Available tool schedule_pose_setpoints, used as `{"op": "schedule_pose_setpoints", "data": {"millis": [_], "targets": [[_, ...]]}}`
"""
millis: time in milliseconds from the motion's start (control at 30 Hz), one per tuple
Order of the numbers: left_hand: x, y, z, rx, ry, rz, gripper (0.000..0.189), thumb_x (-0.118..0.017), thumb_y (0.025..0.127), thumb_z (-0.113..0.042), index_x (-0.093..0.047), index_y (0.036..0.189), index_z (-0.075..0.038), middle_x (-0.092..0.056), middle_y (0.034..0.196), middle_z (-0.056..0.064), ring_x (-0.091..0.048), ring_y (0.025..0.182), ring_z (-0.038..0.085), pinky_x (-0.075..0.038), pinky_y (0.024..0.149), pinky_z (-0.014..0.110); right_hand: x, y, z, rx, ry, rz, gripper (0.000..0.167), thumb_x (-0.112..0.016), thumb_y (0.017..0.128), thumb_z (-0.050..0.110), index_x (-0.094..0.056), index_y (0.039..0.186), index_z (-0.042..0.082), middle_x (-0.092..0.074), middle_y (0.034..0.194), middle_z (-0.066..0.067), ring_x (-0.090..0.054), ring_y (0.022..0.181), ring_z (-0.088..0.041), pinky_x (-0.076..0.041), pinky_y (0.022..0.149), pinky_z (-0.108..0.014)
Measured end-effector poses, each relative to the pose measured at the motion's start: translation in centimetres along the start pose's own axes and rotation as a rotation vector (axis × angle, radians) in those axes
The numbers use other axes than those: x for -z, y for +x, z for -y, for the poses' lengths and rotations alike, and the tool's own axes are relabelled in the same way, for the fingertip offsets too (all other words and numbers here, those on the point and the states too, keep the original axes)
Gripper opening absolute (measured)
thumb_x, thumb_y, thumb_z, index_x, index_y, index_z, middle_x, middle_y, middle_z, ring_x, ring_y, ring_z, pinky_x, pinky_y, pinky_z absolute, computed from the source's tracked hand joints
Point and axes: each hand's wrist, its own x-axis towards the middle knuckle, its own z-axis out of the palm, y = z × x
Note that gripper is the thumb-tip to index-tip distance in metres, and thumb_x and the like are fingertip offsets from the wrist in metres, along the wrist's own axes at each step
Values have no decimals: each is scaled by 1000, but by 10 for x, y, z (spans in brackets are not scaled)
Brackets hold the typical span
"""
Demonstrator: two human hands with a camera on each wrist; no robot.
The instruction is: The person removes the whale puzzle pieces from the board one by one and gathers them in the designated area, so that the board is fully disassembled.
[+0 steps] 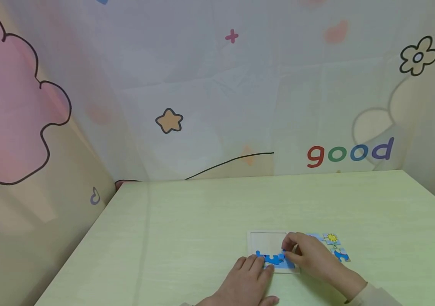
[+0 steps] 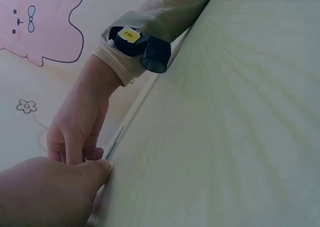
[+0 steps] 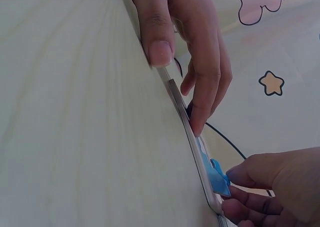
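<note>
A shallow puzzle tray (image 1: 249,243) with a pale rim lies flat on the table. Blue jigsaw pieces (image 1: 272,259) fill its near part, while the bare backing shows farther up. My left hand (image 1: 245,278) rests over the tray's near left corner, fingertips on the pieces there. At the tray's right side, my right hand (image 1: 311,253) pinches a small blue puzzle piece (image 3: 218,168) between thumb and fingers, close over the laid pieces. In the right wrist view, the left hand (image 3: 192,52) reaches down to the tray from above.
Right of the tray lie several loose pieces: one with a yellow sun (image 1: 331,238), a blue and white one (image 1: 341,255), and a light blue one partly behind the right hand. The pale green table (image 1: 187,229) stretches back to a printed curtain (image 1: 210,106).
</note>
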Motion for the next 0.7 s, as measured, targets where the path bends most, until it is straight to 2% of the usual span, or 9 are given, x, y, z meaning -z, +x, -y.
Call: {"op": "schedule_pose_setpoints", "data": {"millis": [133,367,700], "targets": [[1,0,1,-1,-14,5,64,-24,99,-61,-51,136,-17,-53,137,4,-49,128,19,-43,100,32,1,0,1,12,7,-5,6,-68,86,9,-63,88,13,-61,81,5,-48,65,-1,-42,60,-19],[5,1,2,7,-65,67,66,-22,98,-62,-49,139,-18,-50,141,3,-45,131,18,-42,102,33,2,0,2,38,4,-46,9,-68,86,8,-61,85,15,-58,78,7,-47,64,1,-42,60,-19],[3,0,3,-2,-31,25,65,-22,99,-62,-50,138,-17,-52,137,4,-47,129,18,-43,99,32,7,1,2,124,22,-52,10,-68,86,8,-61,83,16,-59,77,9,-47,64,5,-42,59,-19]]}}
